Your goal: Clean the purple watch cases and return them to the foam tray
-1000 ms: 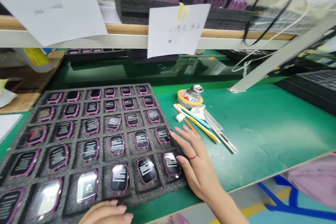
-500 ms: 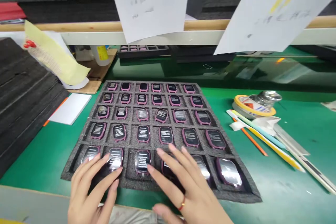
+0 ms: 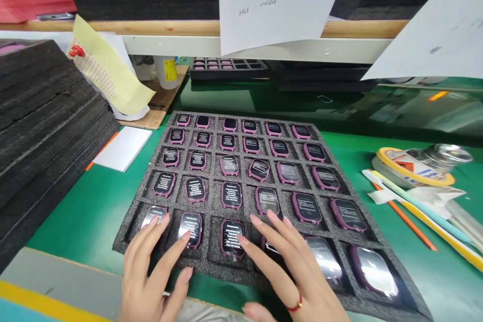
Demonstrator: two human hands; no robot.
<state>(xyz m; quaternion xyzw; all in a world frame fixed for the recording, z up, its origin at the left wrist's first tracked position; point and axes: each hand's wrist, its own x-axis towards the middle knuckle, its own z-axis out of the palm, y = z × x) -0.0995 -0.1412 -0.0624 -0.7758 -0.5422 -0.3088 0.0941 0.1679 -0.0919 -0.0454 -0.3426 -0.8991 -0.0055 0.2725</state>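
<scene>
A grey foam tray lies on the bench, its compartments holding rows of purple-framed smartwatch bodies, many with lit text on their screens. My left hand is spread over the front left corner. Its index fingertip rests at the screen of the second front-row watch, while other fingertips overlap the first watch. With fingers apart, my right hand has its index fingertip at the right side of the third front-row watch. That hand largely covers the fourth watch in the row. Neither hand grips anything.
Stacked black foam trays stand at left beside a white paper pad. Right of the tray lie a yellow-rimmed tape roll, an orange stick and toothbrush-like tools. A shelf edge with hanging paper sheets crosses above.
The view has turned left, so the tray and bench items sit further right in the picture. My left index fingertip has come onto the second watch's screen; my right index fingertip overlaps the third watch more.
</scene>
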